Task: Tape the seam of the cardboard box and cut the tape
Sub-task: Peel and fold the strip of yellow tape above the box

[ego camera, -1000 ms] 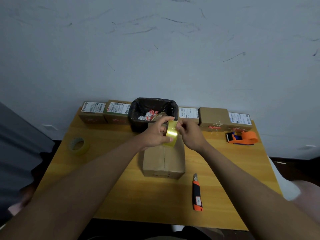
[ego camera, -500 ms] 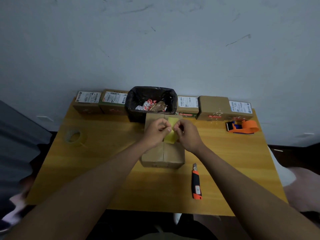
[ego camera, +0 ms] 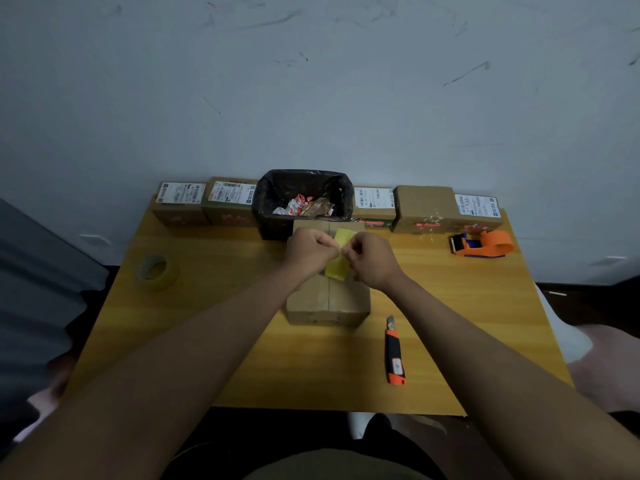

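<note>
Yellow tape roll (ego camera: 339, 254) sits pinched between both my hands, just above the far half of the cardboard box (ego camera: 327, 299), which rests on the desk (ego camera: 242, 358) near its middle, in front of the black bin (ego camera: 304, 199). My left hand (ego camera: 308, 251) has its fingers closed on the roll's left side; my right hand (ego camera: 372, 259) meets it with thumb and forefinger pressed together at the roll's upper edge, apparently picking at the loose end, though the end itself is too small for me to see.

To do this step well, I judge I should steady the roll with the left hand, lift the free end cleanly with a nail, and draw out enough to start past the far edge of the box before pressing down.

The box's long axis runs away from me toward the bin, and its seam (ego camera: 328, 296) follows that same line down the middle of the top. The roll is tilted, its broad band facing up and slightly to my right. The orange utility knife (ego camera: 394, 355) lies on the desk just right of the box, blade end pointing away from me.
</note>
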